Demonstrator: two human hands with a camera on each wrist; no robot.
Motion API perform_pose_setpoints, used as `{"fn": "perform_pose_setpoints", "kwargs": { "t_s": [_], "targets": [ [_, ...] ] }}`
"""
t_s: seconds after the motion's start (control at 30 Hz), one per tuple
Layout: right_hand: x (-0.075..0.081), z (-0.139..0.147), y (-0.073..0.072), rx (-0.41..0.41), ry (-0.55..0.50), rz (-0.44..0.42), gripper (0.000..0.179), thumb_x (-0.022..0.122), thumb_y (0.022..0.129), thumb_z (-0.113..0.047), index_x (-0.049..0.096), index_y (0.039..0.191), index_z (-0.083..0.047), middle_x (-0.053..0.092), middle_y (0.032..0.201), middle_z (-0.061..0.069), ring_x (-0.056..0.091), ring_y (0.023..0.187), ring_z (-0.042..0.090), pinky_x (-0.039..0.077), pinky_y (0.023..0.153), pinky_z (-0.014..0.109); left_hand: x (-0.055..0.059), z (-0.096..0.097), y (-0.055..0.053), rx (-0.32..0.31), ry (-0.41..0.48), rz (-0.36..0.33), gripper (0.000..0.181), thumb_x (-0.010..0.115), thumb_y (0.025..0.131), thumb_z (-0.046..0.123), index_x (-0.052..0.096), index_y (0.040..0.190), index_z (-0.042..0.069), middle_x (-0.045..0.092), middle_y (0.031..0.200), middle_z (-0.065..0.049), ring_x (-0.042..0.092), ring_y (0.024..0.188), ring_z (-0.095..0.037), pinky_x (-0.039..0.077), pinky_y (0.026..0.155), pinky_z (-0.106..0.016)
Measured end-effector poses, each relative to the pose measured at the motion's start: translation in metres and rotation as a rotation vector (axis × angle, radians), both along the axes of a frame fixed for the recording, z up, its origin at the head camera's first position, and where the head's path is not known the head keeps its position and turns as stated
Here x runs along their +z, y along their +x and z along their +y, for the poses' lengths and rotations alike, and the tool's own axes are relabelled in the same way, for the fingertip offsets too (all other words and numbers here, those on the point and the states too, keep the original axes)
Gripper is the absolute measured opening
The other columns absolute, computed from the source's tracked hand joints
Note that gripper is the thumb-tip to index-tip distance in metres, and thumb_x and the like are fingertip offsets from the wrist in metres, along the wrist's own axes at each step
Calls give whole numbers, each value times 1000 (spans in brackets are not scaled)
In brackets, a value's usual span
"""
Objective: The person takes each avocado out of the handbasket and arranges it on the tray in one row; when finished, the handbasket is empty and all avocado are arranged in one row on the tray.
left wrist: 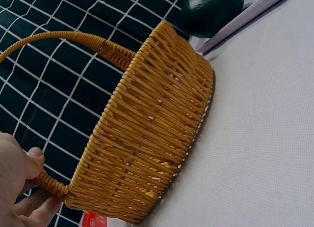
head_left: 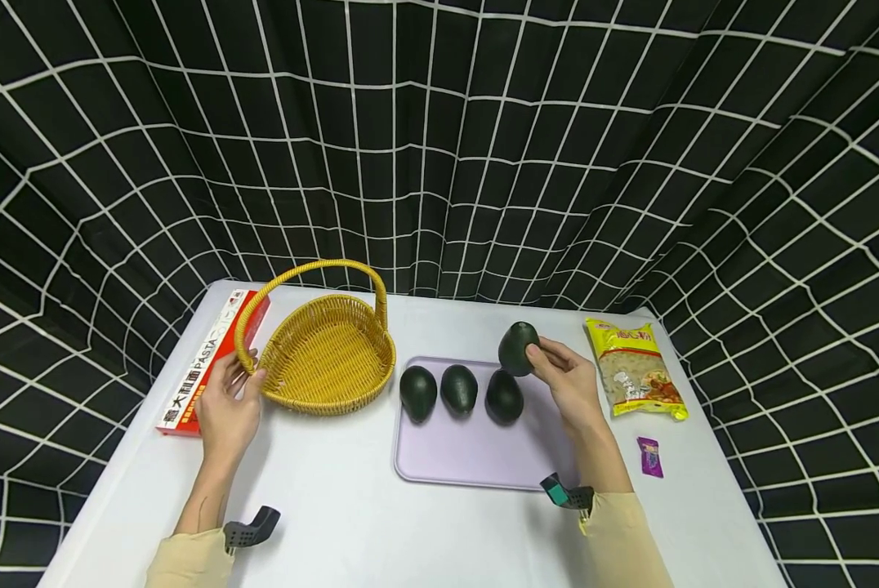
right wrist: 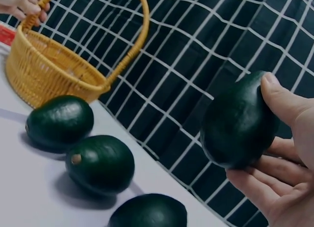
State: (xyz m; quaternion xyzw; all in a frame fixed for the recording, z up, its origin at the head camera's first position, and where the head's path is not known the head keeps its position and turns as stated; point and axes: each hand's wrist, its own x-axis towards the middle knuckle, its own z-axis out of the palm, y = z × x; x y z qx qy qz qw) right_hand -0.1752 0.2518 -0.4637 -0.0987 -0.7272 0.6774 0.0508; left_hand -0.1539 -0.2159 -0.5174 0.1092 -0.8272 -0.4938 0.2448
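Note:
A yellow wicker basket (head_left: 329,351) with a tall arched handle stands on the left half of the table. My left hand (head_left: 229,404) grips the near left base of that handle, thumb and fingers around it in the left wrist view. Above the far right part of a lilac tray (head_left: 469,457), my right hand (head_left: 572,384) holds a dark green avocado (right wrist: 240,121) between thumb and fingers. Three more avocados lie in a row on the tray: a left one (head_left: 418,394), a middle one (head_left: 459,389) and a right one (head_left: 504,398). The basket's woven floor shows nothing in it.
A red and white pasta box (head_left: 204,359) lies left of the basket, partly behind my left hand. On the right are a yellow food bag (head_left: 636,367) and a small purple packet (head_left: 650,456). A black gridded curtain (head_left: 439,163) hangs behind the white table (head_left: 336,506).

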Motion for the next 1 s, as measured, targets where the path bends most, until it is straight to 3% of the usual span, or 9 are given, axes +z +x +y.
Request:
{"fn": "perform_pose_setpoints", "kwargs": {
  "t_s": [0.23, 0.5, 0.6, 0.8, 1.0],
  "targets": [
    [-10, 16, 8, -85, -47, -60, 60, 78, 95, -29, 60, 140, 7, 74, 102, -11, 74, 96, 2, 63, 90, 18, 3, 1, 1, -6, 9, 12, 44, 74, 96, 5, 60, 137, -1, 69, 135, -21, 68, 124, -39, 56, 99, -17],
    [-21, 27, 19, -152, 50, -123, 65, 78, 94, -40, 61, 139, 4, 75, 96, -14, 72, 93, -4, 61, 87, 12, 4, 1, 2, -1, 15, 12, 44, 75, 96, 6, 61, 137, -1, 69, 134, -21, 68, 124, -39, 56, 99, -16],
    [-26, 29, 22, -187, 100, -152, 68, 78, 93, -43, 62, 138, 5, 75, 101, -9, 70, 90, -7, 61, 85, 11, 4, 1, 1, -3, 10, 18, 43, 74, 96, 5, 61, 137, -1, 70, 134, -21, 68, 123, -39, 56, 98, -13],
    [-33, 33, 28, -242, 231, -226, 72, 78, 91, -50, 64, 135, 5, 76, 121, 16, 67, 79, -10, 62, 79, 13, 2, 1, -1, -6, 2, 13, 42, 73, 97, 5, 61, 136, -2, 70, 134, -19, 68, 122, -38, 54, 96, -7],
    [-38, 33, 33, -236, 295, -254, 72, 78, 91, -52, 66, 132, 6, 77, 117, 19, 69, 74, -4, 63, 72, 16, 1, 1, -1, -5, 8, 12, 41, 73, 97, 4, 61, 136, -2, 71, 134, -18, 69, 122, -37, 53, 95, -4]
  ]
}}
